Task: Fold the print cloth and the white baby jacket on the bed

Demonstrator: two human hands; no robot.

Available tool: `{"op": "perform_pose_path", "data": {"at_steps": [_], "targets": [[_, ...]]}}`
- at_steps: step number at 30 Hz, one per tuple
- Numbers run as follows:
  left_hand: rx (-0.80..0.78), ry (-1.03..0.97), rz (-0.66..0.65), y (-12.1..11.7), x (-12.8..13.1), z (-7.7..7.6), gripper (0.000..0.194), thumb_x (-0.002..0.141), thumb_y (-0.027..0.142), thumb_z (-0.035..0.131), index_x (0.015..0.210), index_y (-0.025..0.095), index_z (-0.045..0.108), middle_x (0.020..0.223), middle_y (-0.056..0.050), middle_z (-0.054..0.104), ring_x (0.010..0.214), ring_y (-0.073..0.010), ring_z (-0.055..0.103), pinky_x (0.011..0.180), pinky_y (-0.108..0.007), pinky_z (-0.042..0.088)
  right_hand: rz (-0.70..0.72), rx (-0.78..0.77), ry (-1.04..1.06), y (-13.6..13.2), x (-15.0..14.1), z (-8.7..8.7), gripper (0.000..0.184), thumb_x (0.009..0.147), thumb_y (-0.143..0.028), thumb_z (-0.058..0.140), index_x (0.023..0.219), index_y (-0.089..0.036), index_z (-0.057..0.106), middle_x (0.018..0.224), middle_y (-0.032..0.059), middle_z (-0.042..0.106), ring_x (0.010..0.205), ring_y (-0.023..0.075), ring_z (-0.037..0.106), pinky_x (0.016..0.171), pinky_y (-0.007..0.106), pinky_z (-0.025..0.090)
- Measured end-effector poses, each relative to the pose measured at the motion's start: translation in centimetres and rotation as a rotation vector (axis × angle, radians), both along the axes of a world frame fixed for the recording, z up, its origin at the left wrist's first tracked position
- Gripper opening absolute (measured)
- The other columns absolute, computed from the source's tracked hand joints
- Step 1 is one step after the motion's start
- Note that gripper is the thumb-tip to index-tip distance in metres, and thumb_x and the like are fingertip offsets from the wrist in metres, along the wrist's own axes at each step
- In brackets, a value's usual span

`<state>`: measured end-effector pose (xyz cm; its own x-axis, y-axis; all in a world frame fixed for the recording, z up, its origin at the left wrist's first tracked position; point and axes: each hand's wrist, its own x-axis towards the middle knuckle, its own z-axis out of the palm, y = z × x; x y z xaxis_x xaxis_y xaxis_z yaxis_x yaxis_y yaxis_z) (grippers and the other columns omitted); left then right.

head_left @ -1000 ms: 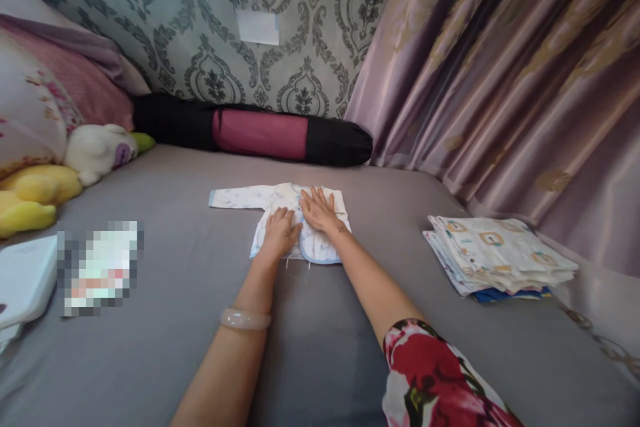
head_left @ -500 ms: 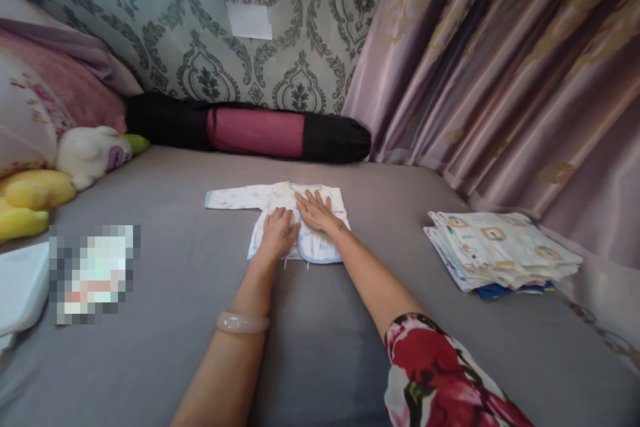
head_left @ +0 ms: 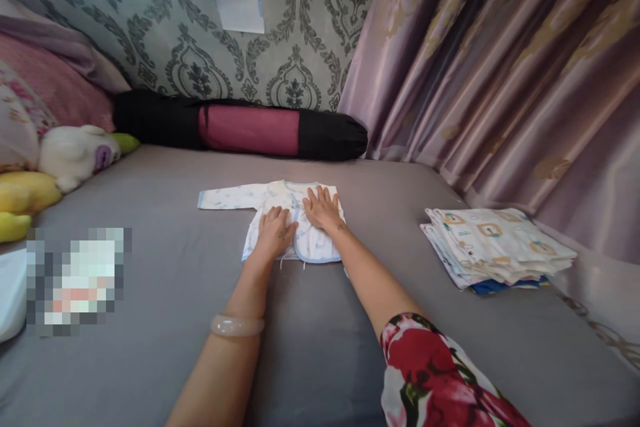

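Small white shirt [head_left: 257, 197] with blue trim lies flat at center of frame, on gray sheet [head_left: 165, 280]. One sleeve points out toward frame left; thin ties show at bottom edge. Left hand [head_left: 275, 230] open, palm down on the shirt's left part, fingers slightly spread, nothing gripped. Right hand [head_left: 323, 209] also open, palm down, fingers spread, higher up on the shirt's right part, nothing gripped. Hands near each other, apart. Pale bangle [head_left: 237, 326] on left forearm; red floral sleeve [head_left: 430, 364] on right arm, lower right.

Stack of folded printed cloths [head_left: 493, 240] at right, blue layer at its bottom. Black and maroon long bag [head_left: 249, 130] across upper middle, along patterned wall [head_left: 300, 34]; white paper [head_left: 241, 14] on wall. Purple curtain [head_left: 475, 67] upper right. White plush toy [head_left: 73, 154] and yellow plush [head_left: 27, 194] at left edge. Pixelated item [head_left: 83, 280] lower left, can't tell what.
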<state>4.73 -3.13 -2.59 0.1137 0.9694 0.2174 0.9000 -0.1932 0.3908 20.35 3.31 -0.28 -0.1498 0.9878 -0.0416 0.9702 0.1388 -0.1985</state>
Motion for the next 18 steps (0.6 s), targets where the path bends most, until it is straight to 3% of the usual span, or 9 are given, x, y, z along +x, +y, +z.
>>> {"op": "perform_pose_path", "data": {"at_steps": [4,10,13,18], "targets": [[-0.005,0.004,0.004,-0.2,0.1,0.3,0.041,0.090,0.034,0.049,0.126,0.015,0.054,0.140,-0.017,0.051,0.134,-0.0296,0.043,0.111,-0.047,0.033,0.012,-0.024,0.022,0.2,0.6,0.3,0.061,0.101,-0.046,0.015,0.155,-0.018,0.022,0.161,0.0127,0.015,0.149,0.0285,0.008,0.117,0.053,0.004],[-0.008,0.002,0.007,-0.4,0.2,0.7,0.039,0.090,0.034,0.049,0.124,0.017,0.055,0.139,-0.017,0.051,0.133,-0.0300,0.044,0.111,-0.048,0.033,-0.112,0.149,-0.034,0.5,2.1,-0.3,0.062,0.100,-0.038,0.022,0.149,-0.001,0.029,0.157,0.0193,0.025,0.146,0.0288,0.018,0.118,0.047,0.009],[-0.028,0.008,-0.004,-0.4,0.2,0.9,0.039,0.091,0.035,0.047,0.123,0.015,0.056,0.139,-0.017,0.051,0.134,-0.0303,0.043,0.111,-0.049,0.032,-0.118,0.154,-0.046,0.6,2.4,-1.0,0.063,0.099,-0.039,0.024,0.147,0.001,0.032,0.156,0.0206,0.027,0.144,0.0300,0.024,0.116,0.044,0.016],[-0.031,0.005,-0.012,-0.4,0.1,0.9,0.040,0.090,0.035,0.048,0.124,0.014,0.055,0.139,-0.018,0.051,0.133,-0.0302,0.043,0.110,-0.049,0.033,-0.116,0.131,-0.048,0.9,2.5,-1.2,0.065,0.099,-0.040,0.023,0.148,0.002,0.030,0.156,0.0208,0.026,0.144,0.0290,0.023,0.117,0.042,0.016]]}}
